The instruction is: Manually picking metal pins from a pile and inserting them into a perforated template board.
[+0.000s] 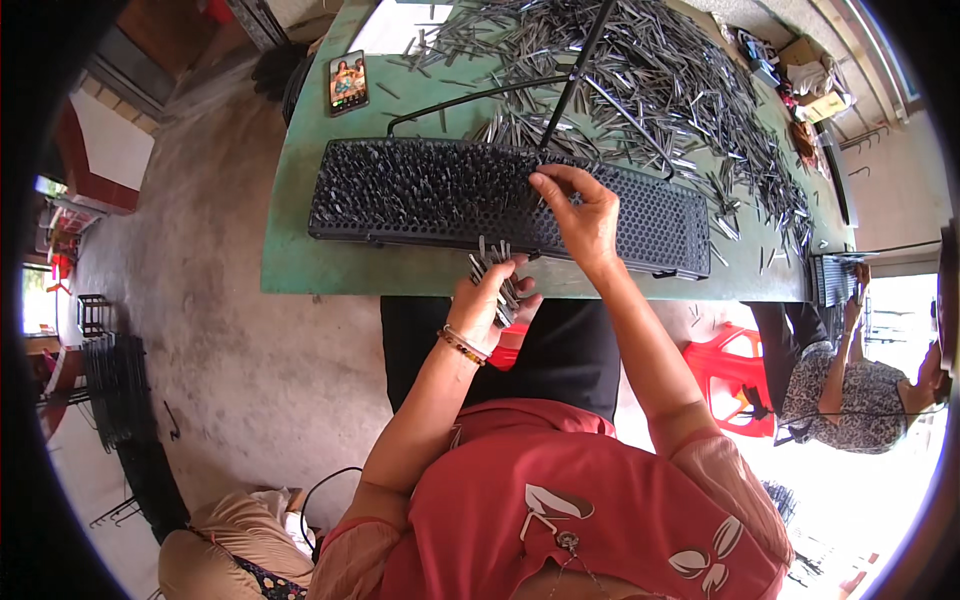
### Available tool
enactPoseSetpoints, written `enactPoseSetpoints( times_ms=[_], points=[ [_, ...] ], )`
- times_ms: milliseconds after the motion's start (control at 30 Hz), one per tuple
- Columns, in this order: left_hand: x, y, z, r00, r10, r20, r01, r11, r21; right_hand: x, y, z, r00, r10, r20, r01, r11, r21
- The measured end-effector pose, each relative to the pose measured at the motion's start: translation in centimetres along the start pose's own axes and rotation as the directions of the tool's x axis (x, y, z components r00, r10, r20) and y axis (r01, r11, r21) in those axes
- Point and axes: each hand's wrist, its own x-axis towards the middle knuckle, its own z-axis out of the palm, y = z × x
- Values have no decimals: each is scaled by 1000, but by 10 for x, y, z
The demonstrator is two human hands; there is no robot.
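At the six o'clock side of the black tray (660,225) on the table (340,270), the left hand (482,300) has its grip full of strips (494,268), while the right hand (588,222) pinches narrowly over the tray's middle, any strip there indiscernible, and a phone (347,84) lies at ten.

Right grip (585,215) and left grip (487,300): brightly lit, edges fairly crisp.
Floor (250,330): soft grey light left of the left grip; blown out to white low to the right of the right grip.
Metal strips (660,75): small glints beyond the right grip.
Surface (300,225): washed-out white patch at its far edge, beyond the left grip.
Co-worker (850,400): tilted by lens distortion, far right of the right grip.
Rim: black, curved, farthest from both grips.
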Motion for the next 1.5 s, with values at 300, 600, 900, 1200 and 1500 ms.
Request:
enactPoseSetpoints(
  times_ms=[300, 600, 900, 1200, 1500],
  points=[
    [7, -5, -18, 999, 19, 37, -20, 999, 33, -6, 23, 9, 962, -269, -38, 256, 946, -197],
    [3, 2, -9, 996, -22, 86, 19, 999, 44, -10, 18, 10, 922, -386, 37, 376, 865, -332],
    [-2, 7, -2, 995, 14, 100, -22, 996, 83, -9, 11, 5, 870, -443, 216, 493, 775, -395],
    [-8, 12, 2, 988, 66, 137, -72, 997, 40, -27, -12, -2, 824, 274, 497, -350, 934, 66],
    [1, 8, -20, 996, 54, 65, -57, 997, 42, -8, -2, 14, 977, 134, 164, -147, 987, 70]
  ],
)
